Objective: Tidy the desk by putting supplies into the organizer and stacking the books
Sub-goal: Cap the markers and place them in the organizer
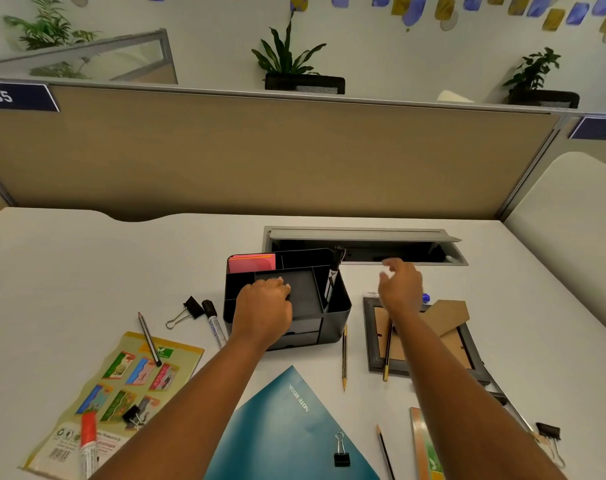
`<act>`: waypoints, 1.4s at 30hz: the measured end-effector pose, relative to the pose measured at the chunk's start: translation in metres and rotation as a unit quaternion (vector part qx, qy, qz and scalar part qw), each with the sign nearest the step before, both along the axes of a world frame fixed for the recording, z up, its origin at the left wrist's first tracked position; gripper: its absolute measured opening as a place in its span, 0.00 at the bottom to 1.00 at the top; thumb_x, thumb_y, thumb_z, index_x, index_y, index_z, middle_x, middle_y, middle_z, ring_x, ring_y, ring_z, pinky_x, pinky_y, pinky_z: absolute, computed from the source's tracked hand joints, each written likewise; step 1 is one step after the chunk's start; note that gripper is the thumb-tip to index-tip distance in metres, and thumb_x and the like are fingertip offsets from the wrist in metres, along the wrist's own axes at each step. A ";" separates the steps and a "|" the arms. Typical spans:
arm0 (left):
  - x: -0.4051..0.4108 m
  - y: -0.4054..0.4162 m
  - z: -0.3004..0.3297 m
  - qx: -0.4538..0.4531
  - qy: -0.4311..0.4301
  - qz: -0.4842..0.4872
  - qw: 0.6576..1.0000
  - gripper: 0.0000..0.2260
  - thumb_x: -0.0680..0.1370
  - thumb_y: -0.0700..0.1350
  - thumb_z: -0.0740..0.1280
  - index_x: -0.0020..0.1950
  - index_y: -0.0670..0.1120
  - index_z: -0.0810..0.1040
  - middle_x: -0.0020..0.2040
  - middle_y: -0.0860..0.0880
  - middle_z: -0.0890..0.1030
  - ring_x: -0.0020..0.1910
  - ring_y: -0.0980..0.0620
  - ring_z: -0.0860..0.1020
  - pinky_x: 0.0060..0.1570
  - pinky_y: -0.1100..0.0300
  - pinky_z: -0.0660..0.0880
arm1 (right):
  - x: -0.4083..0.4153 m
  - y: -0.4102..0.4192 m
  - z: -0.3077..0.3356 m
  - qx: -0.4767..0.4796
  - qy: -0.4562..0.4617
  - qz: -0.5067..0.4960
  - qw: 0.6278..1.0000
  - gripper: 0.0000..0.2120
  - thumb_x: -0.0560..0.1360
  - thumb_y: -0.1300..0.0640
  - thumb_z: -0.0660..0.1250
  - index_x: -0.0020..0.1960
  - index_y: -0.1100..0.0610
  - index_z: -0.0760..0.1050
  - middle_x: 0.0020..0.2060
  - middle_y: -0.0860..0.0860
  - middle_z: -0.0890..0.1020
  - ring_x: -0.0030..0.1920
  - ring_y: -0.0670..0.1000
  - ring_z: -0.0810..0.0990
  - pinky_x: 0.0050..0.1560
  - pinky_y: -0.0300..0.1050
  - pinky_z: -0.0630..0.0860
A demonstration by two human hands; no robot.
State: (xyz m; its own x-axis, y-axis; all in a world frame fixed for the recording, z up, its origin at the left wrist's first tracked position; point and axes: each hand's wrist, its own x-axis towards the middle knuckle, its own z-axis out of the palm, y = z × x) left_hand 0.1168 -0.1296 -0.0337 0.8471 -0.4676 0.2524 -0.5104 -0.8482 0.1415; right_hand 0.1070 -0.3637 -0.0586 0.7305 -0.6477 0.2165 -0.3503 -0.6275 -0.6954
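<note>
Black compartmented organizer [336, 306] upright mid-desk, pink notes inside; teal notebook [287, 431] flat nearer, skewed.

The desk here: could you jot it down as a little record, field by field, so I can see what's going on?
organizer: black organizer, pink notes in its back left slot
left hand: left hand over the organizer's front tray, closed, contents unclear
right hand: right hand open, above the picture frame
still loose: teal notebook, yellow pencil, black marker
</note>
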 end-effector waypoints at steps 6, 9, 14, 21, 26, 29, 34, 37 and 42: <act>0.000 0.004 -0.006 -0.037 -0.002 -0.004 0.999 0.19 0.66 0.45 0.54 0.39 0.47 0.86 0.40 0.49 0.87 0.33 0.52 0.84 0.31 0.59 0.78 | -0.019 -0.045 -0.029 -0.192 0.310 0.100 0.926 0.21 0.77 0.61 0.58 0.70 0.53 0.63 0.67 0.55 0.71 0.67 0.57 0.65 0.65 0.52 0.66; -0.001 0.005 -0.007 -0.033 0.008 -0.001 0.999 0.20 0.66 0.44 0.54 0.40 0.46 0.86 0.41 0.48 0.87 0.38 0.50 0.85 0.34 0.56 0.80 | -0.018 -0.047 -0.027 -0.258 0.335 0.122 0.898 0.19 0.76 0.62 0.60 0.67 0.51 0.67 0.60 0.55 0.75 0.62 0.56 0.70 0.61 0.49 0.69; -0.007 0.005 -0.015 -0.052 0.020 0.012 0.998 0.21 0.68 0.44 0.53 0.48 0.43 0.85 0.48 0.45 0.86 0.47 0.46 0.85 0.48 0.48 0.80 | -0.012 -0.045 -0.027 -0.285 0.320 0.148 0.891 0.23 0.74 0.64 0.64 0.67 0.55 0.66 0.64 0.55 0.71 0.64 0.55 0.70 0.65 0.49 0.66; -0.014 0.005 -0.022 -0.137 0.066 0.028 0.988 0.28 0.73 0.49 0.45 0.70 0.45 0.69 0.72 0.47 0.68 0.73 0.50 0.64 0.71 0.64 0.46 | -0.019 -0.048 -0.036 -0.314 0.321 0.153 0.880 0.22 0.77 0.61 0.60 0.69 0.54 0.62 0.65 0.54 0.70 0.66 0.55 0.66 0.64 0.50 0.66; -0.012 0.006 -0.028 -0.132 0.065 0.022 0.989 0.35 0.69 0.54 0.39 0.70 0.44 0.69 0.71 0.47 0.69 0.73 0.49 0.64 0.71 0.62 0.46 | -0.012 -0.045 -0.034 -0.304 0.310 0.160 0.887 0.20 0.74 0.59 0.66 0.64 0.54 0.68 0.61 0.54 0.74 0.61 0.53 0.70 0.61 0.44 0.68; -0.012 0.006 -0.029 -0.126 0.054 0.018 0.990 0.34 0.70 0.54 0.39 0.70 0.44 0.68 0.71 0.46 0.69 0.73 0.48 0.64 0.71 0.60 0.45 | -0.011 -0.044 -0.036 -0.302 0.290 0.164 0.893 0.20 0.73 0.60 0.67 0.63 0.55 0.67 0.61 0.55 0.73 0.60 0.53 0.72 0.63 0.45 0.67; -0.012 0.007 -0.028 -0.095 0.049 0.005 0.994 0.36 0.70 0.54 0.36 0.72 0.45 0.65 0.73 0.47 0.66 0.74 0.49 0.62 0.73 0.60 0.45 | -0.016 -0.032 -0.017 -0.085 0.089 0.071 0.990 0.15 0.75 0.63 0.64 0.62 0.61 0.70 0.57 0.61 0.74 0.45 0.55 0.75 0.43 0.42 0.73; -0.013 0.007 -0.027 -0.086 0.048 0.009 0.995 0.32 0.74 0.53 0.39 0.71 0.44 0.66 0.72 0.47 0.69 0.73 0.49 0.64 0.75 0.56 0.52 | -0.027 -0.020 0.010 0.115 -0.123 0.033 0.985 0.11 0.74 0.61 0.65 0.56 0.62 0.76 0.49 0.61 0.80 0.42 0.54 0.77 0.33 0.35 0.73; -0.014 0.009 -0.018 -0.181 -0.028 0.025 0.983 0.23 0.76 0.52 0.50 0.62 0.43 0.75 0.59 0.43 0.79 0.61 0.43 0.75 0.66 0.47 0.66 | -0.050 0.005 0.056 0.165 -0.177 0.149 0.959 0.08 0.70 0.62 0.70 0.49 0.60 0.79 0.44 0.52 0.80 0.41 0.49 0.80 0.34 0.26 0.77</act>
